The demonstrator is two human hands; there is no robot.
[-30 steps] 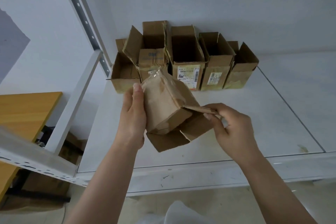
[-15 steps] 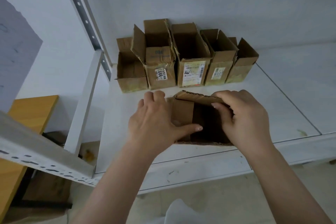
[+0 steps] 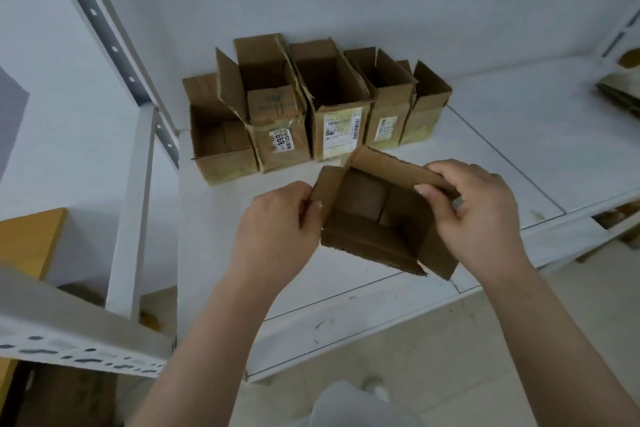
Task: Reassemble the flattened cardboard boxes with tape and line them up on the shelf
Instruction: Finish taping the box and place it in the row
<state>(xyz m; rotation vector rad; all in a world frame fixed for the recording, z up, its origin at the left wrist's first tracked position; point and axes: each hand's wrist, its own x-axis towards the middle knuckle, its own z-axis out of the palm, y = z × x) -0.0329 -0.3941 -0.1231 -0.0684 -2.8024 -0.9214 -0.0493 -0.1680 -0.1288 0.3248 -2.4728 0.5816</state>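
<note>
Head view: an open box [image 3: 377, 215] sits low over the front of the white shelf [image 3: 502, 135], mouth up, flaps spread; whether its base touches the shelf or hangs just above it is hard to tell from this angle. The left hand [image 3: 277, 229] pinches the left flap between thumb and fingers. The right hand [image 3: 474, 215] is curled over the far-right flap, thumb inside and fingers outside. Behind, against the wall, a row [image 3: 311, 114] of five open boxes stands side by side, some with labels facing out. At the far right edge a stack of flat cardboard [image 3: 616, 94] lies on the shelf.

Risk, as I judge it: the box is gripped only by thin flaps, so a pull could tear or fold one. Pushed back carelessly, it could knock the row askew or end up in front of it instead of at its end.
</note>
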